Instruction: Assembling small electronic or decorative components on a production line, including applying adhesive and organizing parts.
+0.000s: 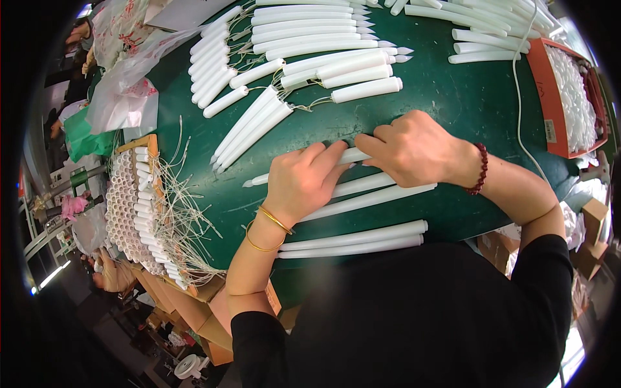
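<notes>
Both pressed flat on one long white taper candle (pixel 362 185) lying crosswise on the green worktop (pixel 479 103), left hand (pixel 303 182) nearer its pointed tip, right hand (pixel 414 147) just beyond, fingers together.

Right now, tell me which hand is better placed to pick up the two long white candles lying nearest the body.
Probably the left hand: its wrist lies just above those two candles, while the right hand rests farther up the green table.

free: bare green table (pixel 466 110) right of hands | blocked: candle rows (pixel 304 29) ahead, wired tube box (pixel 139 213) left
</notes>
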`<state>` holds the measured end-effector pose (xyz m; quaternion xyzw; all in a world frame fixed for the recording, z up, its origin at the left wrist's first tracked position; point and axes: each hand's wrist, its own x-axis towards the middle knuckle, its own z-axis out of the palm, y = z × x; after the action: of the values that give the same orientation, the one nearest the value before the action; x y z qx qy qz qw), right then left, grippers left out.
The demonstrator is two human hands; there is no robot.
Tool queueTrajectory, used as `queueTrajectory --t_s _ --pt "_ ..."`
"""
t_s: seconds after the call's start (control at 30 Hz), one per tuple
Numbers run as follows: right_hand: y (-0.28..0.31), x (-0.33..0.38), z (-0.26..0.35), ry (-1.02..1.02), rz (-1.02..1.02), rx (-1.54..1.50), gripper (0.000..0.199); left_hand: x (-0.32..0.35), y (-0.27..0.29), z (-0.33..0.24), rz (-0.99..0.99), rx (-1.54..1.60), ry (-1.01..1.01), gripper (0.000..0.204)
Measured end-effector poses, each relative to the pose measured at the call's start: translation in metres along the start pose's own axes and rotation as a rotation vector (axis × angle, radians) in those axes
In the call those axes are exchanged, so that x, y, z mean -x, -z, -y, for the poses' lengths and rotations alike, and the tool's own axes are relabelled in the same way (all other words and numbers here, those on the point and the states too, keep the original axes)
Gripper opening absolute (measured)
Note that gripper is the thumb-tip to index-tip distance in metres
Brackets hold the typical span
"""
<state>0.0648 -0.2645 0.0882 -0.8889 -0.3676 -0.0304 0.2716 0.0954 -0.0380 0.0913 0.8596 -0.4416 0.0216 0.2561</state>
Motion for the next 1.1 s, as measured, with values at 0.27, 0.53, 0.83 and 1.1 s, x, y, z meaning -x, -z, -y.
queueTrajectory --t_s 0.27,0.53,0.83,1.1 --pt "0.008 -0.011 -0.008 -0.030 -0.192 0.109 0.033 -0.014 0.030 -0.010 -0.031 -0.136 0.076 0.026" --pt "0.010 -0.005 -0.010 -0.084 -0.011 0.159 0.028 -0.001 0.022 -0.010 0.045 -0.099 0.261 0.022" --pt "0.004 0.005 -0.015 0.007 0.154 0.134 0.033 -0.005 0.003 -0.008 -0.062 -0.136 0.022 0.024" --pt "0.000 0.009 -0.013 -0.048 0.038 0.158 0.032 -0.007 0.000 -0.005 -0.107 -0.189 -0.020 0.024"
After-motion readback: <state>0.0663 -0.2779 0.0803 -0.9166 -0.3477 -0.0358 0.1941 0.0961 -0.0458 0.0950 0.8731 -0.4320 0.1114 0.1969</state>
